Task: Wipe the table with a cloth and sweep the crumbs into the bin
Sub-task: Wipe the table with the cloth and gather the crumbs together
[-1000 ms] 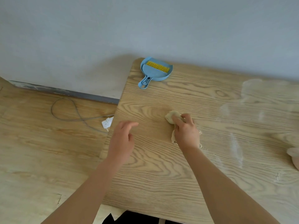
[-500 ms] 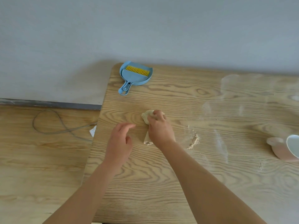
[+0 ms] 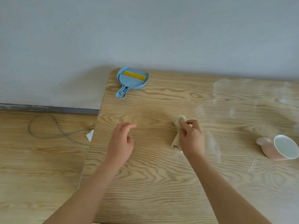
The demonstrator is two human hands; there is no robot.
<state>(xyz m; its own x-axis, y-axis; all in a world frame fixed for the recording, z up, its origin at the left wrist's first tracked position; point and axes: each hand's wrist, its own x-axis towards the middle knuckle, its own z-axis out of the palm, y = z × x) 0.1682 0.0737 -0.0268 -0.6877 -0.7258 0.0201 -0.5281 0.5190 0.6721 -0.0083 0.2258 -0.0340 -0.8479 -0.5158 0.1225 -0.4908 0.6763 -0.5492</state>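
Right hand (image 3: 191,139): we see its fingers curled round a bunched beige cloth (image 3: 177,120), pressing it on the wooden table (image 3: 153,183)
Left hand (image 3: 120,143): fingers loosely spread over the table, holding nothing
Far corner: blue dustpan (image 3: 135,85) with a yellow-bristled brush (image 3: 134,75)
Right edge: pink cup (image 3: 267,151) on its side

Crumpled beige cloth (image 3: 176,138) on wooden table (image 3: 161,183), pale crumbs (image 3: 251,164) scattered right
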